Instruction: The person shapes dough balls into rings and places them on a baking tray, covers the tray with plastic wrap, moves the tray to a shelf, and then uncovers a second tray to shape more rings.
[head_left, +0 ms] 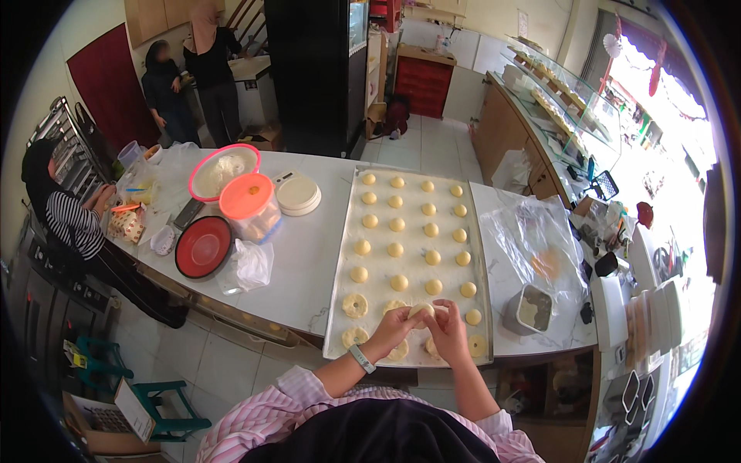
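Near the lower centre of the frame, the left hand and the right hand meet, fingers drawn in narrow around a pale yellow, rounded piece of dough, which they hold between them above a large, rectangular, light-coloured tray. Rows of smooth, pale yellow dough balls fill the tray's upper and middle parts; flattened, ring-shaped dough pieces lie at its lower end, some partly hidden by the hands. Right of the tray are a crumpled, clear plastic sheet and a grey-white, square-sided container.
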Demonstrator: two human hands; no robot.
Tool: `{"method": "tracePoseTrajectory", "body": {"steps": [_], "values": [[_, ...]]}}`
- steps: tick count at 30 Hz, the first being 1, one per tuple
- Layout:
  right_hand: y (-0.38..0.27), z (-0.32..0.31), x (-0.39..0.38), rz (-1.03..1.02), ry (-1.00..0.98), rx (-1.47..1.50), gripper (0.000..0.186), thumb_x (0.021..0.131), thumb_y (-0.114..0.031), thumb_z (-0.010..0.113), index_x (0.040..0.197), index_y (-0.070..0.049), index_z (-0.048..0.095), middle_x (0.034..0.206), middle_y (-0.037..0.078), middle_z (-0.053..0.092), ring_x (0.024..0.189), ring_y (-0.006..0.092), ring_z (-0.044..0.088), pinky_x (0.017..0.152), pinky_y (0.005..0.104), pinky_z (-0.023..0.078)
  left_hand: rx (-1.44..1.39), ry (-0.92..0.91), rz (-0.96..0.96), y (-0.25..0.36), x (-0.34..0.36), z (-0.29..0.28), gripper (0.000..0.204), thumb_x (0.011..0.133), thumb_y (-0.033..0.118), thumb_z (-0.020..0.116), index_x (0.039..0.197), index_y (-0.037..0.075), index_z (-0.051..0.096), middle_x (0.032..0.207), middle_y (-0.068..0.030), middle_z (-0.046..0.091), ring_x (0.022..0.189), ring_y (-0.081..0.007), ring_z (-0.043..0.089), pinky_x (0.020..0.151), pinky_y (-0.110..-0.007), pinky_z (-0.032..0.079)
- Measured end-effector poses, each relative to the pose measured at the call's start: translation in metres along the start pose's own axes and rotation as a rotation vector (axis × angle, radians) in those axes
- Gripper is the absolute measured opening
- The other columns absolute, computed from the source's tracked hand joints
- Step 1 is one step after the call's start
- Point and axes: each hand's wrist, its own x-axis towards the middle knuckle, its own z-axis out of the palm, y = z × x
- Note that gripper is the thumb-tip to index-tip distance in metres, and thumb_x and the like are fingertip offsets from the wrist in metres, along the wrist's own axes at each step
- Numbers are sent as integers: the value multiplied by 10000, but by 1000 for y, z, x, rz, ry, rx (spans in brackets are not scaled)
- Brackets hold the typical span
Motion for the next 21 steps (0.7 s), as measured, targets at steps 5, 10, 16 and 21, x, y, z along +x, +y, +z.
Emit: {"method": "tracePoseTrajectory", "body": {"steps": [5,10,16,21], "values": [[-11,6,7,-198,46,-110,244,820,-50,646,1056,-13,595,900,129,651,781,129,625,725,255,506,-6,76,175,-1,1,-13,285,825,144,676,1042,-26,605,941,-61,652,846,-81,598,757,-220,482],[-12,19,9,-46,55,155,252,799,-38,664,1047,-10,629,927,117,651,768,125,612,714,237,499,-179,152,123,16,-7,-25,300,817,87,672,1077,-37,588,949,-81,652,868,-106,613,796,-227,497],[-33,40,7,-30,34,30,243,792,-23,668,1028,22,634,932,72,651,782,101,599,701,236,495,-262,29,-1,23,-10,-54,306,824,66,657,1102,-35,579,950,-98,654,868,-122,622,787,-225,503],[-27,49,6,51,65,269,241,784,-8,665,1022,18,642,966,78,645,818,104,595,691,245,494,-268,-31,-84,33,-14,-69,277,832,72,649,1072,-53,592,938,-103,656,868,-134,628,785,-233,509]]}}
